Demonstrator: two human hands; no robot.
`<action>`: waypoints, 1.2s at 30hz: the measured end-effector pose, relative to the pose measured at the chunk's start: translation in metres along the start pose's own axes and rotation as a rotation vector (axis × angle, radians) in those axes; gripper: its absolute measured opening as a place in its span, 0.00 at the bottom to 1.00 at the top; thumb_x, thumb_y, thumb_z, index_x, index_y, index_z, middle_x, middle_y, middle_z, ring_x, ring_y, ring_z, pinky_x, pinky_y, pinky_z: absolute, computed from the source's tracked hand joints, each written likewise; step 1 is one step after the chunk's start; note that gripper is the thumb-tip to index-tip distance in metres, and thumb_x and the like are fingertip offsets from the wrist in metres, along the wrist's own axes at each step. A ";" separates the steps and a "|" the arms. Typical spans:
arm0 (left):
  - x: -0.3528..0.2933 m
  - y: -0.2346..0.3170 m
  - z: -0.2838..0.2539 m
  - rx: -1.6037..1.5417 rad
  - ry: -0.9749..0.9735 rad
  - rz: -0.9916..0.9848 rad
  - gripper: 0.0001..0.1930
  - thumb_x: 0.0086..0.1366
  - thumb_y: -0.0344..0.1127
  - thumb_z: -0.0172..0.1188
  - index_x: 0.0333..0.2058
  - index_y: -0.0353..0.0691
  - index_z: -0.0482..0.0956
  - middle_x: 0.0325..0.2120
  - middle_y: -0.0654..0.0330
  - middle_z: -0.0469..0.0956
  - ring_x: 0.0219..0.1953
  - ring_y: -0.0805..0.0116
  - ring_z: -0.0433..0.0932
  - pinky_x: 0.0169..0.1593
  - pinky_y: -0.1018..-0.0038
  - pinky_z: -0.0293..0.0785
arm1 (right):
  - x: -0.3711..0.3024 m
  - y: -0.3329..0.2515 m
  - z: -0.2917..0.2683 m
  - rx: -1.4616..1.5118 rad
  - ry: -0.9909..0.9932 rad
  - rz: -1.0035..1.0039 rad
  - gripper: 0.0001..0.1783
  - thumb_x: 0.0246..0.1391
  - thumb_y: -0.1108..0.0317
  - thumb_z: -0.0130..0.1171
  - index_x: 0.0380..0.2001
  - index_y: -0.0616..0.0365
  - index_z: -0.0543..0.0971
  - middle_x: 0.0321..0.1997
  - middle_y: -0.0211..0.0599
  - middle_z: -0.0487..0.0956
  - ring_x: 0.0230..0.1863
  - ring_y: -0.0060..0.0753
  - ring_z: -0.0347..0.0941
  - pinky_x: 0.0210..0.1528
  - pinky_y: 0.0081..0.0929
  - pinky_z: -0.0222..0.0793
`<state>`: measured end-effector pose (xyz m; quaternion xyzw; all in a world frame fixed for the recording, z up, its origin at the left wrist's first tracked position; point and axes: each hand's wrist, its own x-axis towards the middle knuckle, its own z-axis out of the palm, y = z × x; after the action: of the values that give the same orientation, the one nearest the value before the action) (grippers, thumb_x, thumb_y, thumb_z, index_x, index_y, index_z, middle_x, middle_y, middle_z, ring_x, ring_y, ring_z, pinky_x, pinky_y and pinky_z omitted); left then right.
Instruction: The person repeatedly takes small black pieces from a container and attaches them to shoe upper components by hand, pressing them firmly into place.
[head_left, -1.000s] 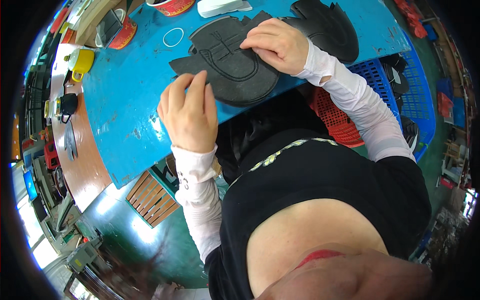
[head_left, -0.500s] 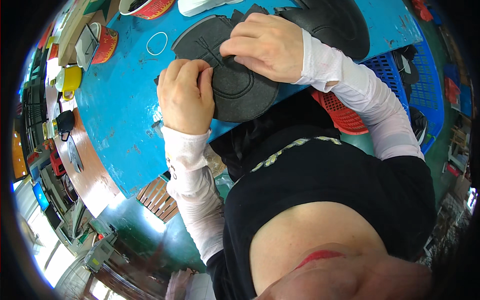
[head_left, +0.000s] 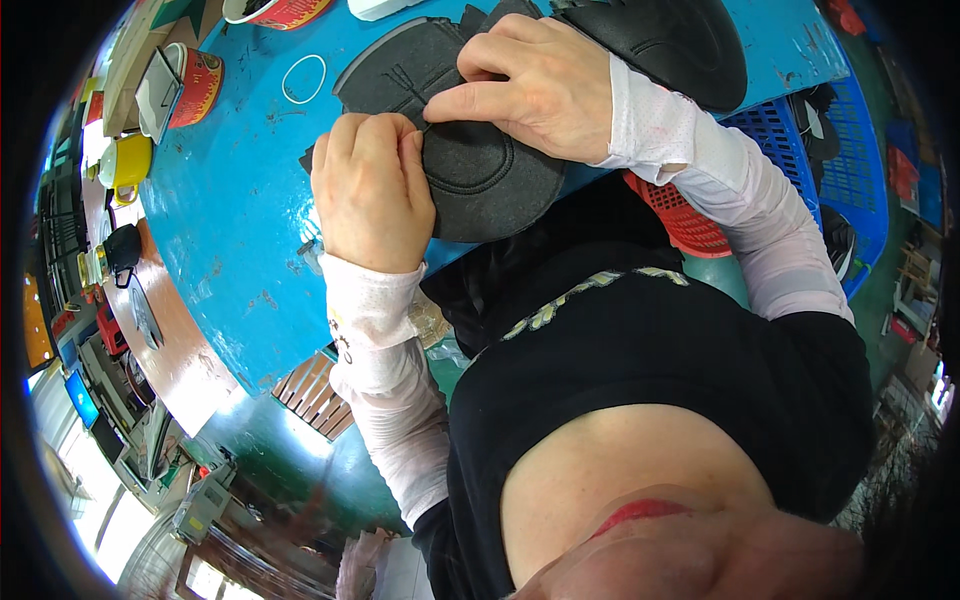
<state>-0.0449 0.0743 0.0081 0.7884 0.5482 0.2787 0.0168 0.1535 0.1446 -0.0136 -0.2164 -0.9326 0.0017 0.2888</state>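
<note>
A black shoe upper point(head_left: 490, 195) with a curved stitched seam and loose threads at its middle lies at the near edge of the blue table. My left hand point(head_left: 372, 195) is closed on its left side, fingertips pressed together beside the seam. My right hand point(head_left: 540, 90) lies over the upper's right part, fingers curled, one digit reaching to the loose threads next to my left fingertips. What is pinched between the digits there is hidden. A second black upper point(head_left: 670, 50) lies beyond my right wrist.
On the blue table point(head_left: 220, 250) are a white loop point(head_left: 304, 79), red paper bowls point(head_left: 200, 85) and a white item point(head_left: 378, 6). A yellow mug point(head_left: 125, 162) stands at the left. Blue baskets point(head_left: 860, 160) holding shoes and a red basket point(head_left: 690, 220) are at the right.
My right hand has shifted slightly, one digit now stretched toward my left fingertips at the threads. My left hand stays closed on the upper, almost in place.
</note>
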 end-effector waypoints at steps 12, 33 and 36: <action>-0.011 0.005 0.001 0.054 0.046 0.001 0.04 0.57 0.26 0.59 0.32 0.37 0.77 0.30 0.55 0.75 0.34 0.55 0.73 0.40 0.65 0.68 | 0.003 -0.004 -0.005 -0.024 -0.046 -0.031 0.17 0.44 0.74 0.59 0.39 0.39 0.81 0.32 0.28 0.68 0.34 0.31 0.67 0.36 0.28 0.68; -0.108 -0.002 0.009 0.065 0.516 -0.214 0.15 0.60 0.26 0.56 0.47 0.33 0.77 0.44 0.48 0.76 0.48 0.53 0.72 0.53 0.63 0.66 | -0.006 0.012 -0.010 0.227 -0.008 0.009 0.10 0.55 0.72 0.58 0.41 0.51 0.80 0.41 0.31 0.76 0.44 0.36 0.72 0.47 0.31 0.67; -0.136 -0.029 0.003 0.187 0.537 -0.369 0.15 0.59 0.27 0.57 0.46 0.34 0.78 0.43 0.49 0.76 0.46 0.51 0.73 0.52 0.61 0.65 | -0.001 0.010 -0.011 0.155 -0.029 -0.054 0.11 0.53 0.73 0.58 0.41 0.51 0.79 0.40 0.32 0.74 0.42 0.37 0.71 0.45 0.32 0.67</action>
<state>-0.1017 -0.0318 -0.0619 0.5726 0.6897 0.4169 -0.1505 0.1643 0.1515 -0.0063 -0.1684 -0.9393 0.0694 0.2909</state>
